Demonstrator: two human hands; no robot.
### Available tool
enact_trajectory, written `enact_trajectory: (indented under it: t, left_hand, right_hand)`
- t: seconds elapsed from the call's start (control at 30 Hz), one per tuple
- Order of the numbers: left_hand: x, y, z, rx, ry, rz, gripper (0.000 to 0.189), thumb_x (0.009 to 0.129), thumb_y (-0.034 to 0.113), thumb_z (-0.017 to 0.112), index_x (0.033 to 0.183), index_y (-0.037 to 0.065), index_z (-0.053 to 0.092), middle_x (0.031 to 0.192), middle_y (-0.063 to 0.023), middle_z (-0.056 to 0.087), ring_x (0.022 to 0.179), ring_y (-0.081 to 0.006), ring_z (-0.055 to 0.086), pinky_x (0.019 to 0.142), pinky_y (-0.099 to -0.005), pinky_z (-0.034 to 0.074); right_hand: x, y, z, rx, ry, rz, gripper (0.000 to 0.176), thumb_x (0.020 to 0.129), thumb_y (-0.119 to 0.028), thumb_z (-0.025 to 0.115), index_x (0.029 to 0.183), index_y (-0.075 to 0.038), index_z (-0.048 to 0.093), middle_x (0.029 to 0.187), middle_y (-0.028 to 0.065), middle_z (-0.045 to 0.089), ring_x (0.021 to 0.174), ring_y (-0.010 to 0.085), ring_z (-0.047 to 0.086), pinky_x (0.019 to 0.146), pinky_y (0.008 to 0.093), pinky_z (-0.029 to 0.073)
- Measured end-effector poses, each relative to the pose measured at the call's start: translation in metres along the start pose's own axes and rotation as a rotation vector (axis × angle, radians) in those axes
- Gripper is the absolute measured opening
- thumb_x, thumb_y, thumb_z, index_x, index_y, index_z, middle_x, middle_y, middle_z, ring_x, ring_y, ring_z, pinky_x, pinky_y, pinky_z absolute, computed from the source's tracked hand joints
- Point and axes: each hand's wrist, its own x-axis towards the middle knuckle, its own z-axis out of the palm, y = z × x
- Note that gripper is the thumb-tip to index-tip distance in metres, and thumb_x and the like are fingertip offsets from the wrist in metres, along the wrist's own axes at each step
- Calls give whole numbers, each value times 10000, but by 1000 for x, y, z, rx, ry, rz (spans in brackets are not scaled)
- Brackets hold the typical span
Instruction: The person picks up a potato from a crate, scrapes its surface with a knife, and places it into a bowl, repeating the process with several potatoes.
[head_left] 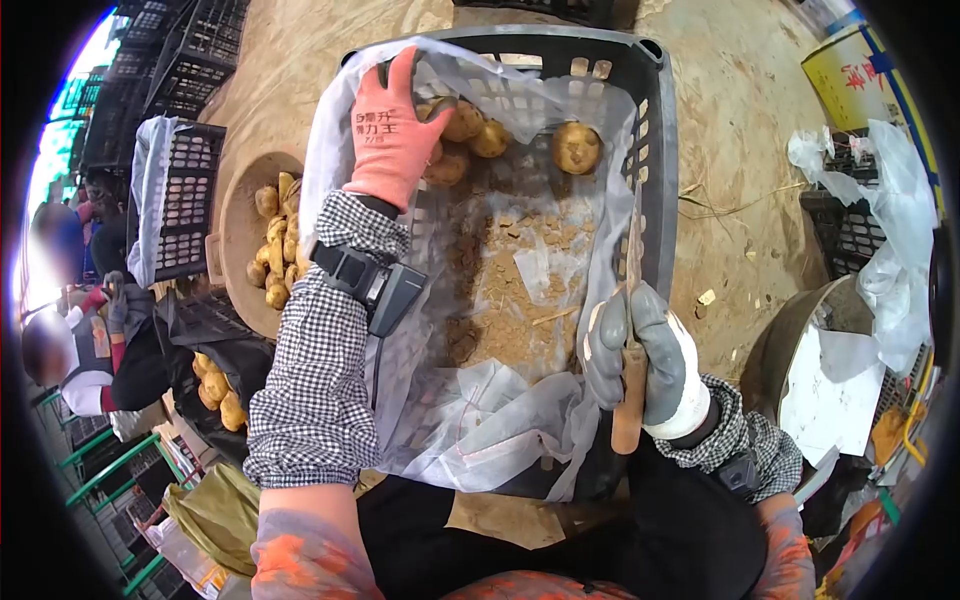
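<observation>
My left hand point(388, 135), in a coral glove, is over the far left side of a dark plastic crate point(655, 200). Its fingers are spread over the white plastic liner point(330, 120), and the thumb points at a cluster of potatoes point(488, 138). Apart from these, one more potato point(577, 148) lies near the far right corner. A grey and white glove covers my right hand point(650, 355), which is closed around the wooden handle of a knife point(628, 400). The narrow blade points away from me along the crate's right wall. Loose soil point(520, 300) covers the crate's bottom.
Left of the crate stands a round tub point(235, 215) with many potatoes. A black bag point(190, 345) nearby also holds potatoes. Stacked black crates point(195, 80) and a person point(90, 350) are farther left. To the right are a large round container point(790, 330) and plastic sheeting point(895, 220).
</observation>
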Motion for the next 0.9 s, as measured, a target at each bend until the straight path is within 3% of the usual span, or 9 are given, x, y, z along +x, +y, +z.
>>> enact_trajectory:
  t: [0.2,0.27,0.33,0.4,0.53,0.6,0.73,0.83,0.9]
  left_hand:
    - [7,-3,15,-42,15,-50,775,692,178,796,1340,98,379,1170,-195,501,1064,-353,531,915,-392,468]
    - [13,-10,27,-834,184,-173,666,734,215,778,1278,29,442,1157,-153,550,1035,-253,564,871,-342,481]
    - [26,-10,7,-1309,100,-539,443,772,156,755,1101,-8,508,907,-51,609,780,-164,576,719,-292,486]
    - [36,-18,11,-1368,165,-506,394,786,142,730,1078,-3,508,866,-42,602,757,-153,562,691,-285,479]
    - [45,-24,25,-745,365,-331,229,788,17,660,983,20,539,821,-61,617,699,-133,580,659,-260,494]
    - [43,-32,22,-1317,153,-403,236,820,13,658,1011,-16,523,873,-76,606,755,-143,617,699,-267,526]
    - [10,-33,7,-1305,-53,32,240,849,-45,580,1074,29,543,971,-88,618,923,-211,624,839,-344,534]
    - [2,13,-75,-1855,-201,-264,184,884,-36,531,1041,54,561,1012,-90,623,981,-223,613,912,-353,498]
    - [22,-2,-75,-1477,-73,-125,191,886,19,569,1075,49,573,986,-90,636,933,-205,631,863,-333,511]
  right_hand:
    - [0,-4,9,-17,67,52,405,1000,-421,331,883,-61,475,654,63,493,524,136,469,496,258,403]
    - [0,-4,8,-31,84,54,407,1001,-419,326,880,-61,476,655,64,495,524,135,469,496,258,403]
    - [0,-4,6,-62,47,25,400,1003,-409,323,886,-58,475,654,65,498,518,138,465,495,259,402]
    - [0,-3,9,-68,75,40,397,1004,-405,325,888,-56,474,650,65,497,515,139,463,494,259,401]
    - [2,-2,11,-113,81,13,388,1005,-392,319,894,-53,472,637,62,488,509,143,461,492,259,398]
    - [2,-3,13,-108,94,26,388,1004,-392,321,892,-53,472,638,62,487,510,142,462,492,259,398]
    - [2,-2,12,-112,88,9,389,1003,-397,327,887,-54,470,636,61,487,508,138,463,488,260,398]
    - [1,0,10,-129,87,8,397,1001,-410,337,883,-55,469,637,62,490,502,138,462,482,261,398]
    - [2,0,10,-129,114,37,399,1001,-415,336,884,-57,467,635,62,488,498,140,460,479,261,397]
